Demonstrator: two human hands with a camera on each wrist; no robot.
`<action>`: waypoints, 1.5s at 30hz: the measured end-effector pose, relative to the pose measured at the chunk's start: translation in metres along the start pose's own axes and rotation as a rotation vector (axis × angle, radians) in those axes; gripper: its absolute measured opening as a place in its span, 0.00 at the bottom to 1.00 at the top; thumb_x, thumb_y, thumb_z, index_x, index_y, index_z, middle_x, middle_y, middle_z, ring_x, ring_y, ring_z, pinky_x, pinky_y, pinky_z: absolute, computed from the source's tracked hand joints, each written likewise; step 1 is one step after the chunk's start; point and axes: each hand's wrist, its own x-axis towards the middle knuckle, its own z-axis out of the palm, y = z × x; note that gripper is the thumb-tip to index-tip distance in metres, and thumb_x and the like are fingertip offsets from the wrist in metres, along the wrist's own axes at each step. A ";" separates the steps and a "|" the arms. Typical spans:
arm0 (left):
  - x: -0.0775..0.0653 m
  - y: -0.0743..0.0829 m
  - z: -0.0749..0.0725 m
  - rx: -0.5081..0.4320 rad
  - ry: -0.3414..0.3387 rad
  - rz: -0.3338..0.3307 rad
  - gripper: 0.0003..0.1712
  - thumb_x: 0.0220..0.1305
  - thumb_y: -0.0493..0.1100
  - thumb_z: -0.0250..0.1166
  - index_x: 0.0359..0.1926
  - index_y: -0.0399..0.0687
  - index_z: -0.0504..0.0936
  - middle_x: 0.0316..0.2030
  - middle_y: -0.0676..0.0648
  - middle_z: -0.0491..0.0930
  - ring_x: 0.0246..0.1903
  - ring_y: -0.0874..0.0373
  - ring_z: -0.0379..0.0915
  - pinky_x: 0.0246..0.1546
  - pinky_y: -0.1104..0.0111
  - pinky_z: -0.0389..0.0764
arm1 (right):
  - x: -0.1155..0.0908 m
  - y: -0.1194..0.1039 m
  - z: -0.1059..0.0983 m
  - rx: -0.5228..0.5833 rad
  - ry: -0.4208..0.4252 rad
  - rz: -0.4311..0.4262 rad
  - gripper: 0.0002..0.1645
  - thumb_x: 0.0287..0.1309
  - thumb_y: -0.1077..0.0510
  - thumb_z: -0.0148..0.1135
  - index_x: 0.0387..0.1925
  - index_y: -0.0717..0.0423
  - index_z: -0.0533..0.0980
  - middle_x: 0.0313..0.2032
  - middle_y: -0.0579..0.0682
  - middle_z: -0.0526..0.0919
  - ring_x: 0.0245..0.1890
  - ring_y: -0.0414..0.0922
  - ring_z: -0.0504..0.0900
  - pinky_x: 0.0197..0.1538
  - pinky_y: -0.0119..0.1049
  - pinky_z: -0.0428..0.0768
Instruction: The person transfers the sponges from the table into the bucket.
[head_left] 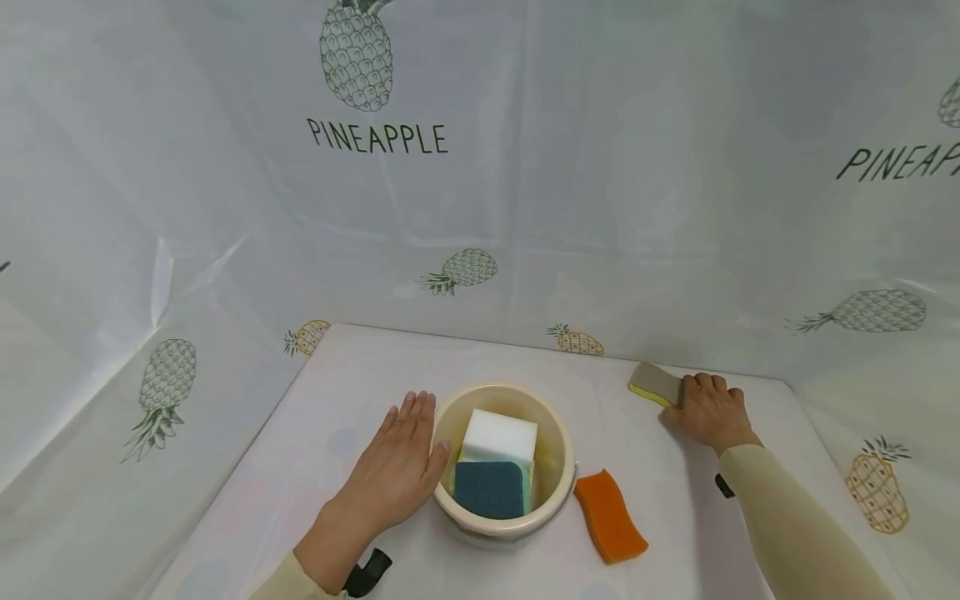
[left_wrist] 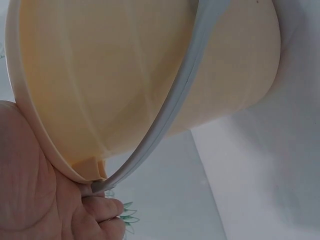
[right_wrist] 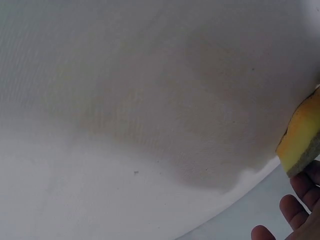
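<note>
My left hand lies against the left side of a cream bucket, its fingers straight along the rim. In the left wrist view the palm and fingers are right at the rim, by the end of the grey handle. Inside the bucket are a white sponge block and a sponge with a dark blue-green face. At the far right, my right hand pinches the near end of a yellow sponge with a grey-brown scouring side; the thumb is mostly hidden.
An orange wavy sponge lies on the white table, just right of the bucket. A pineapple-printed sheet rises behind the table and along both sides. Each wrist wears a black strap.
</note>
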 end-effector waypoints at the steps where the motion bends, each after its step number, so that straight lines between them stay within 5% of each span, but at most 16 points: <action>1: 0.000 0.000 0.000 -0.001 0.002 0.002 0.42 0.84 0.57 0.47 0.81 0.29 0.53 0.80 0.32 0.56 0.83 0.40 0.46 0.82 0.46 0.52 | 0.001 0.000 0.001 0.003 0.002 -0.001 0.40 0.62 0.40 0.63 0.55 0.74 0.70 0.49 0.72 0.75 0.50 0.68 0.71 0.48 0.67 0.70; 13: 0.000 -0.003 0.001 0.002 -0.013 -0.001 0.42 0.84 0.57 0.47 0.82 0.29 0.51 0.81 0.31 0.54 0.83 0.39 0.45 0.82 0.45 0.51 | -0.007 -0.006 -0.001 -0.005 0.147 -0.035 0.45 0.59 0.35 0.71 0.51 0.72 0.68 0.45 0.71 0.74 0.47 0.68 0.71 0.47 0.64 0.71; 28: 0.002 -0.004 -0.003 0.008 -0.017 0.009 0.42 0.84 0.56 0.48 0.81 0.27 0.53 0.80 0.29 0.55 0.82 0.37 0.45 0.81 0.44 0.52 | -0.011 -0.030 -0.027 -0.015 0.301 -0.103 0.45 0.59 0.37 0.70 0.55 0.73 0.69 0.50 0.72 0.75 0.49 0.68 0.71 0.47 0.63 0.71; 45: 0.005 -0.002 0.000 -0.005 0.003 0.027 0.41 0.84 0.56 0.49 0.80 0.27 0.55 0.79 0.29 0.57 0.82 0.37 0.48 0.81 0.43 0.54 | -0.023 -0.102 -0.085 0.048 0.520 -0.262 0.44 0.49 0.39 0.75 0.53 0.71 0.73 0.47 0.68 0.78 0.48 0.67 0.74 0.46 0.62 0.73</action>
